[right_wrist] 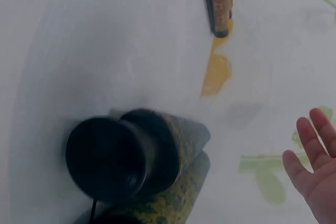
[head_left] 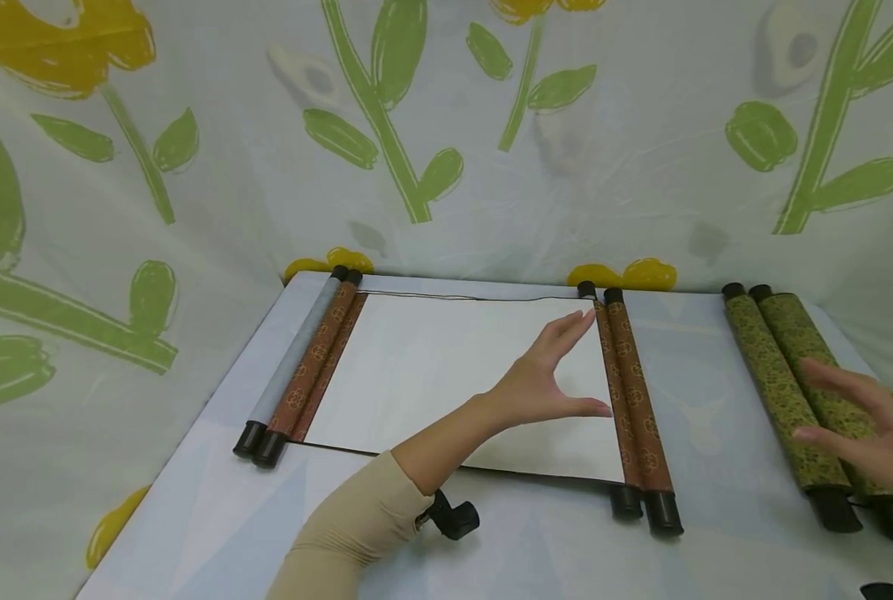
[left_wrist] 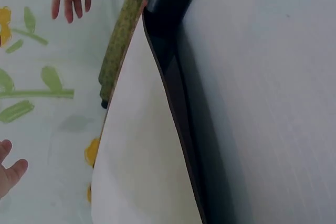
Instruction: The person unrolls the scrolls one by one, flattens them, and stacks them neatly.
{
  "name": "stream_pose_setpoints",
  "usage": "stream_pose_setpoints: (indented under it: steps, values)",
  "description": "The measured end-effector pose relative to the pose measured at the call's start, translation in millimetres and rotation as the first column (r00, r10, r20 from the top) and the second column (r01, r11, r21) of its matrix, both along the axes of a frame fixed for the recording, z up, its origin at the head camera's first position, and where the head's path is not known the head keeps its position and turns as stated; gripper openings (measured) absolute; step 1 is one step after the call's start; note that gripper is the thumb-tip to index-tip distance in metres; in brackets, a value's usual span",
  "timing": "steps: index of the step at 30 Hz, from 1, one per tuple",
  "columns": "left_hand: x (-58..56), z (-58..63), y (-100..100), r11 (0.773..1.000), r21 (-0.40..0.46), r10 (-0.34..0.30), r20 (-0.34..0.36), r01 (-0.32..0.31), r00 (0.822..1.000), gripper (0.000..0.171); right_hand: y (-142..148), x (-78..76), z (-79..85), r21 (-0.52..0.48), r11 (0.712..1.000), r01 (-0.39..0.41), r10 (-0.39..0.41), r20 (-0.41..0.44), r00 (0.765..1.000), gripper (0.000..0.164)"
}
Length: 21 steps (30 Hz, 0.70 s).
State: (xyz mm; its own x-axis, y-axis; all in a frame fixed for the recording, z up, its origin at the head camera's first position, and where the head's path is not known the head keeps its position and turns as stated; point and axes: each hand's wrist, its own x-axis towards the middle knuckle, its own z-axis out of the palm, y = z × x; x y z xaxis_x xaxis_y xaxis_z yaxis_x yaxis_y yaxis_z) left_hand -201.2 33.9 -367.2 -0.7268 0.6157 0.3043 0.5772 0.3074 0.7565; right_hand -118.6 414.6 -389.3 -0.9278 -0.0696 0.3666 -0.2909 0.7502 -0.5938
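Note:
A hanging scroll lies partly unrolled on the table, its white sheet (head_left: 431, 358) showing between brown patterned rolled ends with black knobs. My left hand (head_left: 536, 383) is held over the right part of the sheet, thumb and fingers spread wide with nothing between them. In the left wrist view, the sheet's near edge (left_wrist: 181, 124) bows up from the table. At the far right, a green patterned scroll (head_left: 765, 375) sits rolled up from both ends. Over its right roll hovers my right hand (head_left: 877, 425), fingers apart and holding nothing; the right wrist view shows its fingers (right_wrist: 310, 140) extended.
A light blue-grey roll (head_left: 296, 358) lies along the brown scroll's left end. Behind the table hangs a pale cloth (head_left: 491, 225) with green stems and yellow flowers. A small black object (head_left: 883, 591) shows at the bottom right edge.

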Motion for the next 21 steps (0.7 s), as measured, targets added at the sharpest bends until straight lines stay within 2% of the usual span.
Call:
stream_pose_setpoints:
  steps: [3, 7, 12, 17, 19, 21]
  values:
    - [1.6, 0.1, 10.6, 1.000, -0.013, -0.011, 0.017, 0.011, 1.000, 0.108, 16.8, -3.3, -12.0, 0.020, 0.999, 0.031, -0.030, -0.035, 0.999, 0.084]
    - [2.1, 0.4, 27.7, 0.999, 0.003, -0.036, 0.036, 0.036, 0.999, 0.106, 29.7, -3.7, -17.1, 0.082, 0.993, 0.085, -0.080, -0.055, 0.995, 0.079]
    - [2.1, -3.0, 49.8, 0.996, 0.039, -0.089, 0.089, 0.086, 0.992, 0.102, 28.5, 7.5, -8.6, 0.127, 0.982, 0.143, -0.136, -0.066, 0.989, 0.064]
    - [2.5, -5.6, 64.4, 0.994, 0.054, -0.098, 0.127, 0.092, 0.987, 0.101, 28.5, 14.1, -2.7, 0.120, 0.970, 0.211, -0.210, -0.021, 0.977, 0.063]
    - [3.3, -5.1, 68.7, 0.995, 0.050, -0.092, 0.141, 0.085, 0.986, 0.101, 45.1, 9.9, -14.4, 0.098, 0.967, 0.236, -0.236, -0.016, 0.972, 0.064]
    - [5.0, -4.2, 73.0, 0.995, 0.051, -0.087, 0.162, 0.080, 0.983, 0.100, 76.1, 0.8, -38.7, 0.078, 0.962, 0.262, -0.264, 0.009, 0.965, 0.066]
